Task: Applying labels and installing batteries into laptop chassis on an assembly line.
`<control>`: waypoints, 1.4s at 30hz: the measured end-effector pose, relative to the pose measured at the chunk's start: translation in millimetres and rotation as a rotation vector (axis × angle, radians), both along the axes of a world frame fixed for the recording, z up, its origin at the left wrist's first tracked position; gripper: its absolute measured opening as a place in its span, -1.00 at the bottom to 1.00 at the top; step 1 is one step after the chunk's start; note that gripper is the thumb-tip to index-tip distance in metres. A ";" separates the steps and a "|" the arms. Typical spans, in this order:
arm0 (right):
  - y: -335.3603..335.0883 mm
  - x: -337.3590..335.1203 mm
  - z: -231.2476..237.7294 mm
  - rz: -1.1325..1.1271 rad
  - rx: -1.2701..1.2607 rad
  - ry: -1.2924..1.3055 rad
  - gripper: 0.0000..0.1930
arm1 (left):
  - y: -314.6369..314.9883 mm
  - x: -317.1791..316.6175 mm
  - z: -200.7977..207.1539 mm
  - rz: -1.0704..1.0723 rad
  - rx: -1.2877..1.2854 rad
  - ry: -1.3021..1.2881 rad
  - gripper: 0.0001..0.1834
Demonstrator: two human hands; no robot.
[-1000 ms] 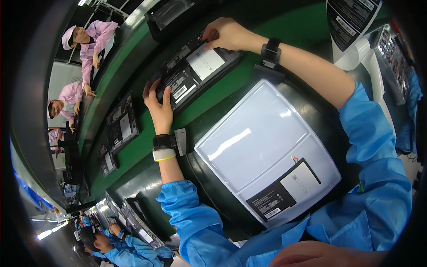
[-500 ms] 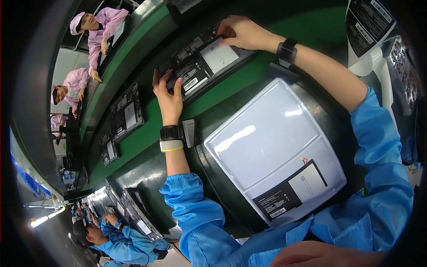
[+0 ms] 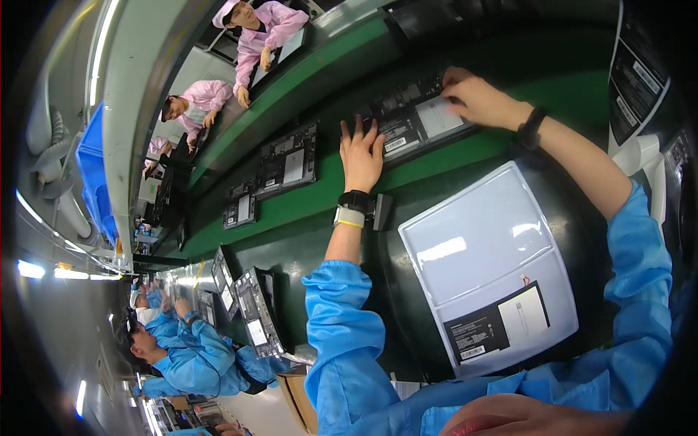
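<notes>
An opened laptop base (image 3: pixel 407 149) lies on the green conveyor belt. Its battery (image 3: pixel 438 116), part black and part white, sits in the near side, with circuit boards along the far side. At the base's left end is my left hand (image 3: pixel 361 158), open, its fingers stretched out and spread. My right hand (image 3: pixel 483 102) is over the right end by the battery, fingers bent and slightly blurred. Whatever those fingertips hold is hidden. Nearer me, a pale bluish-white tray (image 3: pixel 480 247) carries another battery (image 3: pixel 498 325) with a short wire lead.
More opened laptop bases (image 3: pixel 287 163) lie left along the belt (image 3: pixel 334 178). Others (image 3: pixel 258 312) stand tilted at lower left. A sheet of black batteries (image 3: pixel 636 80) is at far right. People in pink (image 3: pixel 265 36) work across the belt; a blue-clothed person (image 3: pixel 196 356) sits left.
My view has turned, so the scene appears shifted rightward. My right fingers stay at the laptop base's right end, now blurred. The left hand stays at its left end, fingers straighter.
</notes>
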State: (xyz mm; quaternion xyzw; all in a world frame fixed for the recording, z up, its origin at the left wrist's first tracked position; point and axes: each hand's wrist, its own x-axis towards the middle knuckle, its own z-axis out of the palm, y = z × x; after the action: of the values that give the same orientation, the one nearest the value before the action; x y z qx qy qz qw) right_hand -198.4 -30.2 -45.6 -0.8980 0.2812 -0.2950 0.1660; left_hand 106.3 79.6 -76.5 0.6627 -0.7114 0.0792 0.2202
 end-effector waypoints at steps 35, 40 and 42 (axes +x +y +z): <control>13.9 38.9 -1.3 0.182 -0.191 0.473 -0.09 | 2.0 -28.4 18.1 -0.143 0.283 -0.125 -0.01; 12.4 15.6 -2.8 0.130 -0.175 0.496 -0.10 | 19.2 -4.9 9.4 -0.134 0.258 -0.140 -0.02; 15.7 16.8 -1.0 0.126 -0.188 0.510 -0.09 | 19.0 -2.8 5.2 -0.137 0.249 -0.123 -0.04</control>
State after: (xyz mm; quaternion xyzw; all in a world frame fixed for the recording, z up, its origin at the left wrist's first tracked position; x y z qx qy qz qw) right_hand -181.6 -14.4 -46.6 -0.9704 0.2289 -0.0734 0.0236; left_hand 103.5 98.6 -71.3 0.6286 -0.7715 0.0156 0.0973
